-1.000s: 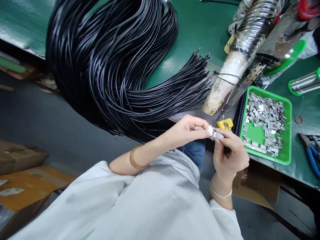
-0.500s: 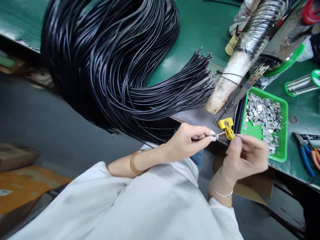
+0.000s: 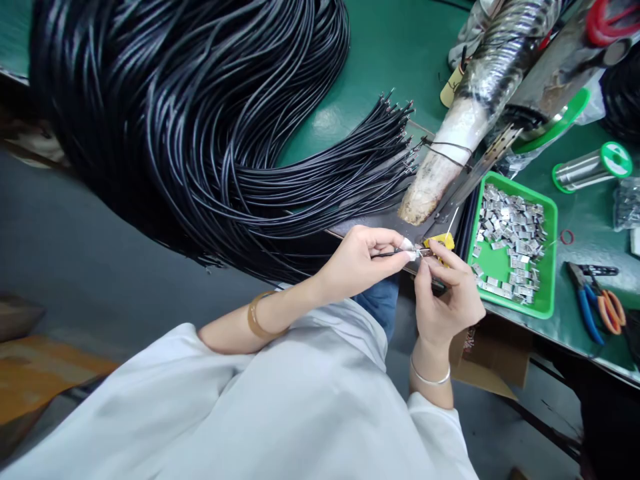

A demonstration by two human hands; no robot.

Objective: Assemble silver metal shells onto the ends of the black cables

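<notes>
My left hand (image 3: 363,259) is closed in a pinch around the end of a black cable (image 3: 383,254), and a small pale tip shows at the fingertips. Right against that tip, my right hand (image 3: 445,290) pinches thumb and forefinger together; what lies between them is too small to make out. Just behind the right fingers sits a yellow clip (image 3: 442,240) at the bench edge, partly covered by them. A thin pale wire (image 3: 452,221) sticks up beside the clip.
A large bundle of black cables (image 3: 200,133) covers the left of the green bench (image 3: 395,40). A duct pipe (image 3: 440,157) hangs above the work spot. To the right are a green tray (image 3: 549,267) of metal connectors, a solder spool (image 3: 585,170) and blue-handled pliers (image 3: 587,310).
My right hand has moved left from the far side of the yellow clip to the cable end at my left fingertips. The left hand keeps its pinch. The whole view has shifted slightly.
</notes>
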